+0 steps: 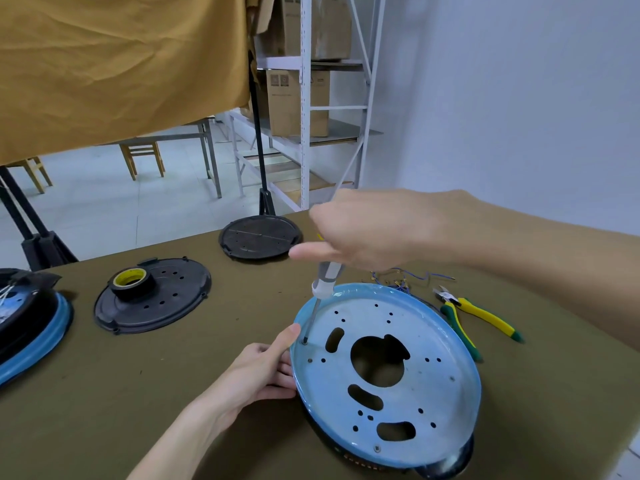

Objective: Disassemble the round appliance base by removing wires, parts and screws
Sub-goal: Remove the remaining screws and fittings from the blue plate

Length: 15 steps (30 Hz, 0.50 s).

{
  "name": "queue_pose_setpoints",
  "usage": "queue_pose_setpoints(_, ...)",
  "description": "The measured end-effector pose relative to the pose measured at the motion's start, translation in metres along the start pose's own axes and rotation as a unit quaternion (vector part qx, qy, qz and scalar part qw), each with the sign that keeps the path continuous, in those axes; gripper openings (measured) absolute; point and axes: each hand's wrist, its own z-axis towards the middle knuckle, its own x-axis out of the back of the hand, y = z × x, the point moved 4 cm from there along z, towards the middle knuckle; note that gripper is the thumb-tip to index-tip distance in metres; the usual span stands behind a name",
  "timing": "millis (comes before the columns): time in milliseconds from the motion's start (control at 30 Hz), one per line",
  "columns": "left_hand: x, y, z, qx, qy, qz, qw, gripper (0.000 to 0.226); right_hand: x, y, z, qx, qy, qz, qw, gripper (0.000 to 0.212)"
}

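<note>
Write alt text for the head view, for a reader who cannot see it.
The right hand holds a screwdriver upright with its tip in a screw near the left rim of a round base, while the left hand grips that rim. Cutters and loose wires lie beyond it on the olive table.

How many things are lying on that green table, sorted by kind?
Round appliance bases with a blue rim: 2
Black round covers: 2
Tape rolls: 1
Pliers: 1
Screwdrivers: 1
Loose wire bundles: 1
Total: 8
</note>
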Motion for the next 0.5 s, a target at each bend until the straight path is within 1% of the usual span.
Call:
queue_pose_setpoints(33, 0.000, 0.000, 0.000, 0.001, -0.001, 0.001, 1.000, 0.097, 0.000, -0.002, 0.001, 0.023, 0.013, 0.008, 1.000, 0.048)
queue_pose_setpoints(67, 0.000, 0.000, 0.000, 0.002, 0.000, 0.001, 1.000, 0.097, 0.002, -0.004, 0.001, 0.050, 0.007, 0.044, 0.998, 0.032)
queue_pose_setpoints(100, 0.000, 0.000, 0.000, 0.003, 0.001, 0.001, 1.000, 0.097, 0.005, -0.004, -0.001, 0.071, -0.015, 0.083, 0.994, 0.016)
queue_pose_setpoints(133, 0.001, 0.000, 0.000, 0.003, 0.002, -0.001, 1.000, 0.097, 0.007, -0.003, -0.001, 0.088, -0.045, 0.111, 0.989, 0.017)
queue_pose_setpoints(167, 0.001, 0.000, 0.000, 0.002, 0.003, -0.002, 1.000, 0.096, 0.008, -0.002, -0.001, 0.101, -0.069, 0.129, 0.984, 0.025)
queue_pose_setpoints(200, 0.001, 0.000, 0.000, 0.002, 0.002, -0.001, 1.000, 0.096, 0.008, 0.000, -0.001, 0.105, -0.076, 0.141, 0.981, 0.032)
queue_pose_setpoints(267, 0.000, 0.000, -0.001, 0.003, 0.003, 0.001, 1.000, 0.094, 0.003, 0.001, 0.002, 0.072, -0.048, 0.118, 0.989, 0.040)
queue_pose_setpoints(333, 0.001, 0.001, -0.002, 0.002, 0.003, 0.002, 1.000, 0.090, -0.004, 0.003, 0.005, 0.009, 0.011, 0.033, 0.999, 0.053)
queue_pose_setpoints(367, 0.000, 0.001, -0.002, 0.001, 0.002, 0.003, 1.000, 0.089, -0.005, 0.004, 0.006, -0.004, 0.043, -0.006, 0.999, 0.057)
queue_pose_setpoints(400, 0.000, 0.001, -0.002, 0.000, 0.001, 0.004, 1.000, 0.090, -0.006, 0.003, 0.007, 0.004, 0.063, -0.025, 0.998, 0.056)
queue_pose_setpoints(433, 0.000, 0.002, -0.002, 0.000, 0.001, 0.005, 1.000, 0.092, -0.006, 0.003, 0.008, 0.022, 0.068, -0.014, 0.997, 0.050)
queue_pose_setpoints(500, 0.000, 0.001, -0.001, 0.004, 0.010, 0.001, 1.000, 0.098, -0.001, 0.001, 0.007, 0.070, 0.049, 0.085, 0.993, 0.026)
